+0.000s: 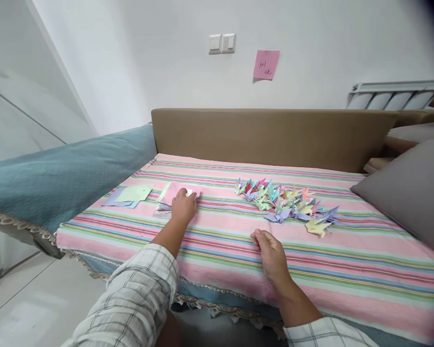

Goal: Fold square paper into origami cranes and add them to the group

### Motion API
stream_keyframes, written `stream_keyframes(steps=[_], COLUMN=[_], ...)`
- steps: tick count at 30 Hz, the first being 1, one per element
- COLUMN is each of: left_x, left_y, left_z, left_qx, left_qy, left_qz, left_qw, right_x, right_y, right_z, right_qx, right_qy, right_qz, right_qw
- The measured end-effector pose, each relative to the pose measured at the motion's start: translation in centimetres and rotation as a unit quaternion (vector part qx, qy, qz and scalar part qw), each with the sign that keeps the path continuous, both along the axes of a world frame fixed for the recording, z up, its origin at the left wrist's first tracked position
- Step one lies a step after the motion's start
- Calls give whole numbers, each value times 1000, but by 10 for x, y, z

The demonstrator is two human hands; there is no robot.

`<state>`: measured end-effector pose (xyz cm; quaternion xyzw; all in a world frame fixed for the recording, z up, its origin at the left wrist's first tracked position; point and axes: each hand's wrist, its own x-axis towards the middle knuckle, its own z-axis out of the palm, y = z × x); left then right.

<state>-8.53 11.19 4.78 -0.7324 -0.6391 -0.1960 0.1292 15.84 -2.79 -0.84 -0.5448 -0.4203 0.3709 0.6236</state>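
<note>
My left hand (183,206) is over a stack of square paper sheets (163,208), its fingers curled onto the top pink sheet (169,192). A small white patch shows by the fingertips, and part of the stack is hidden under the hand. Nearer to me, my right hand (274,258) hovers over the striped cloth with thumb and fingers pressed together and nothing visible in them. Beyond it lies a cluster of folded paper cranes (280,200) in many colours; a pale yellow crane (316,225) sits at the near right end.
Loose green and lavender sheets (133,193) lie to the left of the stack. A striped cloth (217,241) covers the sofa seat. Around it are a brown backrest (267,137), a blue armrest (75,161) and grey cushions (412,193). A pink note (266,65) is stuck to the wall.
</note>
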Motion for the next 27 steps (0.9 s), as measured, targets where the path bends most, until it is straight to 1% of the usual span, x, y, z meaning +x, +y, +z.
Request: stream_keyframes(steps=[6, 9, 11, 14, 16, 18, 21, 23, 25, 26, 27], left_x=[0, -4, -7, -12, -15, -18, -20, -19, -17, -15, -13], left_y=[8, 13, 14, 15, 16, 15, 13, 10, 9, 10, 12], left_z=[10, 13, 15, 22, 30, 40, 62, 79, 94, 99, 103], left_qx=[-90, -97, -74, -17, 10, 64, 154, 210, 245, 248, 229], left_qy=[-4, -15, -34, -82, -106, -154, -217, -259, -336, -396, -472], left_qz=[34, 43, 46, 46, 43, 24, -13, -47, -91, -107, -122], left_qw=[995, 994, 996, 995, 993, 986, 964, 942, 905, 878, 843], right_x=[-2, -1, -1, -1, 0, 0, 0, 0, 0, 0, 0], right_y=[-1, -3, -4, -4, -3, -3, -3, -3, -3, -2, -2], right_z=[4, 6, 7, 7, 6, 6, 5, 4, 3, 3, 3], right_qx=[-6, -11, -10, -4, -4, -6, -5, -2, -1, -2, -3], right_qy=[-9, -22, -28, -30, -25, -19, -16, -16, -15, -14, -15], right_qz=[1, 10, 14, 14, 15, 17, 17, 18, 20, 21, 21], right_qw=[1000, 1000, 999, 999, 1000, 1000, 1000, 1000, 1000, 1000, 1000])
